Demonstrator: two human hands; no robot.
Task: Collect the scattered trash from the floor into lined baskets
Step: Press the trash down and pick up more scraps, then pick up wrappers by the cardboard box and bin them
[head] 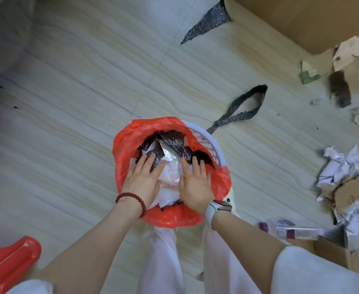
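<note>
A white perforated basket (211, 145) with a red plastic liner (123, 141) stands on the floor between my feet. It is packed with dark mesh scraps and clear plastic bags (170, 151). My left hand (142, 179), with a red bead bracelet at the wrist, lies flat with straight fingers on the trash. My right hand (195, 183), a watch on its wrist, presses flat beside it. Two dark mesh strips lie on the floor: a looped one (241, 109) right of the basket and a triangular one (208, 20) farther off.
Crumpled white paper (344, 166) and torn cardboard (352, 192) are piled at the right. A large cardboard box (314, 18) stands at the upper right with green paper (309, 74) near it. A plastic bottle (291, 230) lies lower right. A red plastic object (6, 264) is at lower left.
</note>
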